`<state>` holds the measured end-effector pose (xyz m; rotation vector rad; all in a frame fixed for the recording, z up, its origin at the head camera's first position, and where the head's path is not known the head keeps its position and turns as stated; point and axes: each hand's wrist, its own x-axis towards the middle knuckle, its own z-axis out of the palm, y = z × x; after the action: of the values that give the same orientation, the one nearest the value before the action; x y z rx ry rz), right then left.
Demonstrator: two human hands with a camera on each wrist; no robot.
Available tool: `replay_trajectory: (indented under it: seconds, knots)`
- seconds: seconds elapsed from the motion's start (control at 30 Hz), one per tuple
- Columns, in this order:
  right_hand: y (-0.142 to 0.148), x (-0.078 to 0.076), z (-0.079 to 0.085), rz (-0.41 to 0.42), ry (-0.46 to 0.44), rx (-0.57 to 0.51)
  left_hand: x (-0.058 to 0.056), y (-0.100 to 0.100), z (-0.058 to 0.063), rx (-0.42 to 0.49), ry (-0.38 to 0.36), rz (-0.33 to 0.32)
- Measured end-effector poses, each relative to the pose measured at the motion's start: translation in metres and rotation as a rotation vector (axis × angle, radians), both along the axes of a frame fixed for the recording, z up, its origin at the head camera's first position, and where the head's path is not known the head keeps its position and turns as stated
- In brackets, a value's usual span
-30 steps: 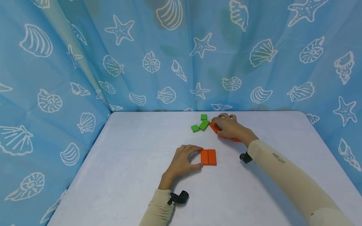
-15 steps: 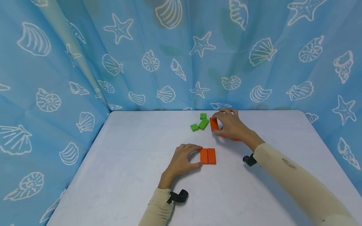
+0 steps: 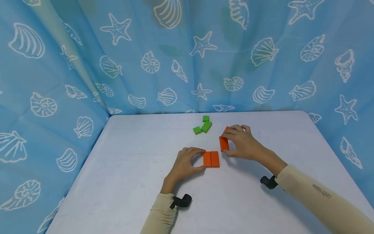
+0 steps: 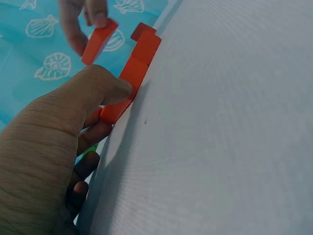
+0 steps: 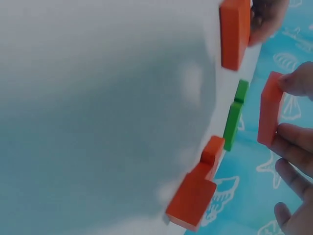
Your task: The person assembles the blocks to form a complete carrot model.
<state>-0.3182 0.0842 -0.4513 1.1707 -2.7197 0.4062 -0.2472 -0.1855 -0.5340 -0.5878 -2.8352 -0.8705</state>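
Observation:
Two orange blocks [image 3: 211,159] lie side by side on the table, forming a near square. My left hand [image 3: 184,164] holds the left one of them, forefinger at its far end and thumb at its near end. In the left wrist view the thumb lies against orange. Beyond and to the right, my right hand [image 3: 243,143] pinches another orange block [image 3: 224,144] between thumb and fingers. The right wrist view shows this block [image 5: 270,108] raised off the table. More orange blocks [image 5: 193,198] lie farther off, mostly hidden behind the right hand in the head view.
Several green blocks [image 3: 206,126] lie near the table's far edge, left of the right hand. The white-covered table [image 3: 117,169] meets a blue curtain [image 3: 131,65] with white shells and starfish at its back and left.
My right hand has picked an orange block from the far group and brought it nearer, toward the pair. My left hand keeps its place at the pair. The head view has shifted slightly.

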Motion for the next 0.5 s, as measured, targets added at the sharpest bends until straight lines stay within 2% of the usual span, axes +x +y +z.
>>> replay_trajectory:
  seconds: [0.27,0.5]
  knots:
    - [0.004,0.024,-0.014,0.032,0.014,-0.002,-0.001,0.000,0.000,0.001,-0.014,-0.001]
    - [0.002,0.033,-0.021,0.030,0.005,0.036,-0.001,0.000,0.000,-0.003,-0.026,0.002]
